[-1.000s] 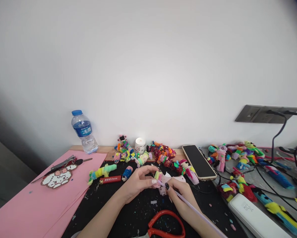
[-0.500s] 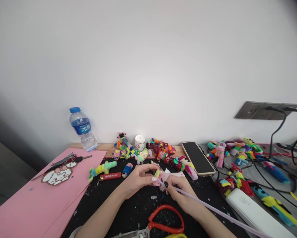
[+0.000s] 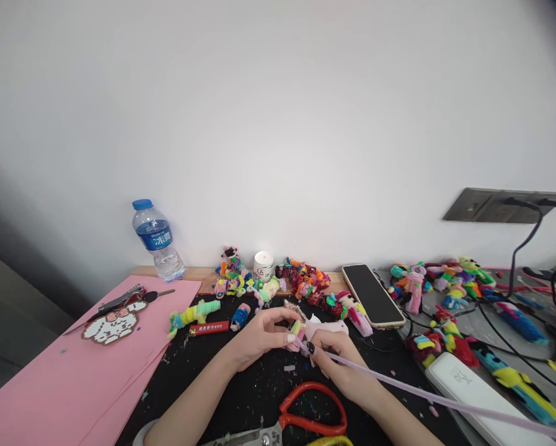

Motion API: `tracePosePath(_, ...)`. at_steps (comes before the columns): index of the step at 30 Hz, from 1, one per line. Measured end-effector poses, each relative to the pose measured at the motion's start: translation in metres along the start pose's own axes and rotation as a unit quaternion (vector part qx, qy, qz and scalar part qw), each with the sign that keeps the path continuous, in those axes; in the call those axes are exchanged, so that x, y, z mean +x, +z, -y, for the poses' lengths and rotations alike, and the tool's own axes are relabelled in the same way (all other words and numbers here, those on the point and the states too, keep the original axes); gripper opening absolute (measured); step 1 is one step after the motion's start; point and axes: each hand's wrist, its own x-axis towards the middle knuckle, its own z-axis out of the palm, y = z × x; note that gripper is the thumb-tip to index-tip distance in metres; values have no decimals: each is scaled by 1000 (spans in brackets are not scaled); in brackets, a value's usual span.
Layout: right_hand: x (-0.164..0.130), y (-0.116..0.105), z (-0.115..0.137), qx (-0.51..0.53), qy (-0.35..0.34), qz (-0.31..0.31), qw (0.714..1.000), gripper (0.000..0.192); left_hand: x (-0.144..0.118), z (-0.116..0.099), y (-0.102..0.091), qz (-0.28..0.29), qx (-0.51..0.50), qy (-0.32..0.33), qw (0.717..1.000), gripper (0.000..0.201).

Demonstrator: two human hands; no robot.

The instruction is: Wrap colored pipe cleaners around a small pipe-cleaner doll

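Between my hands is a small pink-and-yellow pipe cleaner figure (image 3: 298, 329). My left hand (image 3: 264, 335) pinches it from the left with thumb and fingers. A long lilac pipe cleaner (image 3: 393, 383) runs from the figure, and my right hand (image 3: 336, 358) grips it close to the figure with thumb and forefinger. Its free end trails to the lower right across the power bank. Behind my right hand lies a pale pink object (image 3: 330, 327), partly hidden. Red-handled scissors (image 3: 312, 427) rest on the black mat below my hands.
Pipe cleaner figures (image 3: 305, 279) line the back beside a paper cup (image 3: 263, 265). A phone (image 3: 373, 296), white power bank (image 3: 473, 396), cables and more figures (image 3: 454, 285) lie right. Left are pink paper (image 3: 96, 371), a bottle (image 3: 159, 241) and a red strip (image 3: 209, 329).
The view has shifted slightly. Both hands keep their hold close together on the figure and the lilac pipe cleaner, whose free end now sits a little higher at right.
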Motion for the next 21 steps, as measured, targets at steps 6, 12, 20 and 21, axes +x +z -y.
tracePosePath(6,-1,0,1,12,12,-10,1000,28,0,1,0,-1,1,0,1000,30)
tracePosePath(12,0,3,-3,34,14,-27,999,30,0,0,1,-17,-11,-9,1000,32)
tracePosePath(20,1,1,-4,78,6,-45,996,40,0,1,-1,-53,-46,0,998,36)
tracePosePath(21,2,1,-4,75,8,-46,996,40,0,1,-1,-55,-50,-1,997,36)
